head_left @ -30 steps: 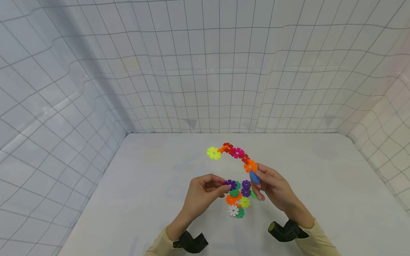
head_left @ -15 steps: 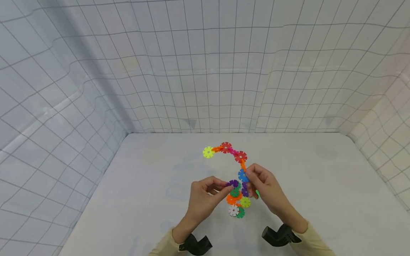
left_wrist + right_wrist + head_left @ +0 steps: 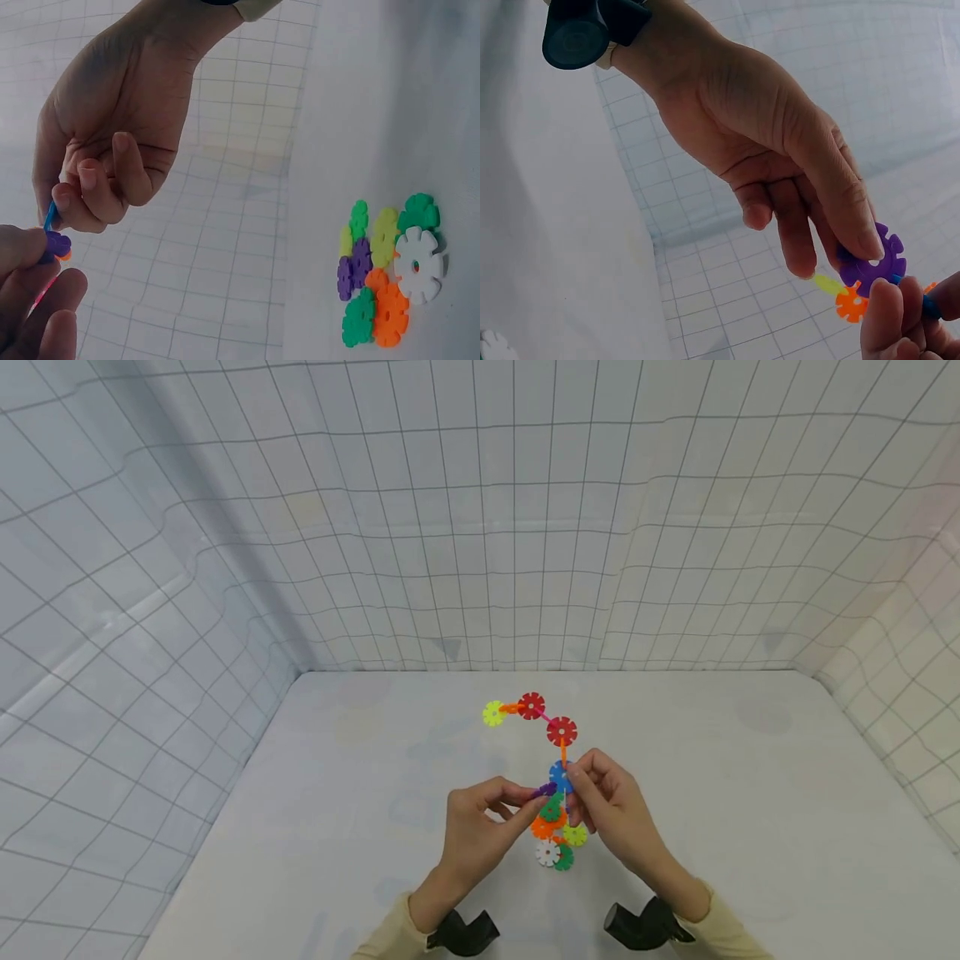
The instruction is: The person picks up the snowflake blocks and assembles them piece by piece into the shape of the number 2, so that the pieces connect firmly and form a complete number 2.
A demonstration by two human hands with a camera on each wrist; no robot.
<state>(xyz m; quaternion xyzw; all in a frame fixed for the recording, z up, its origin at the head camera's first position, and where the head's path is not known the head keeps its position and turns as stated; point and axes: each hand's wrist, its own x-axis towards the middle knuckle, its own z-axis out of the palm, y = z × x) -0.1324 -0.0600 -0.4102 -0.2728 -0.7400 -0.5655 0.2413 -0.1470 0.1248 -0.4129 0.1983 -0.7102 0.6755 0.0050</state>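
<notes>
Between thumb and fingers, my left hand [image 3: 480, 831] pinches a purple snowflake disc [image 3: 892, 264]. My right hand [image 3: 618, 814] pinches a blue snowflake disc [image 3: 558, 774] at the near end of a curved chain. Up from it the chain runs through an orange disc [image 3: 564, 752], a red disc [image 3: 562, 732], a thin pink one, another red disc [image 3: 531, 706], an orange one and a yellow disc [image 3: 493, 713]. In the right wrist view the purple and blue discs meet at their edges; fingers hide whether their slots interlock.
Below the hands, several loose snowflake discs lie clustered on the white table [image 3: 337, 827]: a white disc [image 3: 418, 264], green discs [image 3: 418, 212], purple ones [image 3: 361, 259], an orange disc [image 3: 391, 315] and a yellow-green one [image 3: 385, 236]. A gridded white curtain [image 3: 480, 527] surrounds the table.
My right hand has moved left, bringing the chain's blue disc against the purple one. The chain has turned with it. My left hand has shifted slightly right and tilted the purple disc.
</notes>
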